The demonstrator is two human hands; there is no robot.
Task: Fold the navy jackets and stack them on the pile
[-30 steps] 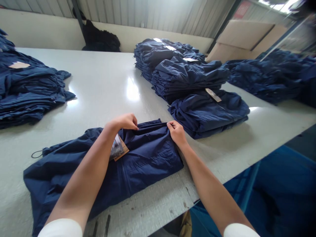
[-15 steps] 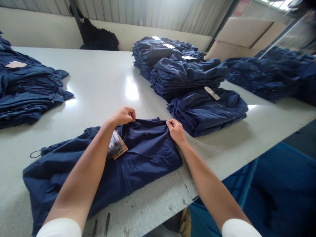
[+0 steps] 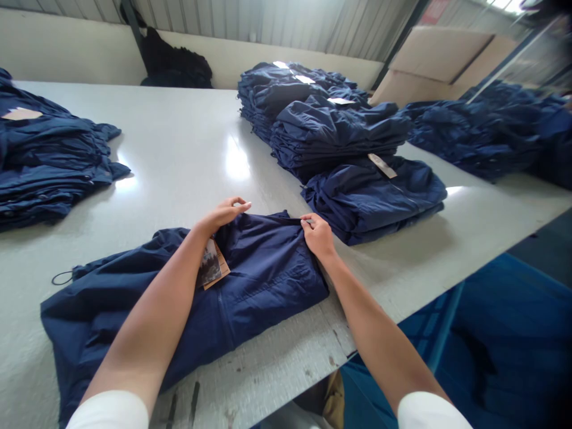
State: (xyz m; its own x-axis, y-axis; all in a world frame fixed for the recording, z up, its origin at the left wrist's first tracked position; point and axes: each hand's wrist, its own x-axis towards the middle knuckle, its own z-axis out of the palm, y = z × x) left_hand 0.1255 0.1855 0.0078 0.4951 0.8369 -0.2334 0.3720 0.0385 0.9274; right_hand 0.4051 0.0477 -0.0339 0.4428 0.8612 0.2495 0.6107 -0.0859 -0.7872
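A navy blue garment (image 3: 250, 280) lies spread across the near part of the white table (image 3: 179, 149), with a brown paper tag (image 3: 213, 265) on it. My left hand (image 3: 223, 213) rests on the garment's far edge, its fingers stretched out flat. My right hand (image 3: 316, 233) pinches the same far edge at the garment's right corner. A thin cord loop (image 3: 61, 277) sticks out at the garment's left end.
Stacks of folded navy garments (image 3: 330, 128) stand just beyond my right hand, the nearest a low stack (image 3: 375, 193). Another pile (image 3: 44, 161) sits at the far left and more (image 3: 482, 134) at the right. Cardboard (image 3: 442, 59) leans behind. The table edge runs near my right forearm.
My left hand has let go of its pinch on the far edge and now lies flat with fingers extended. My right hand keeps its grip in the same spot.
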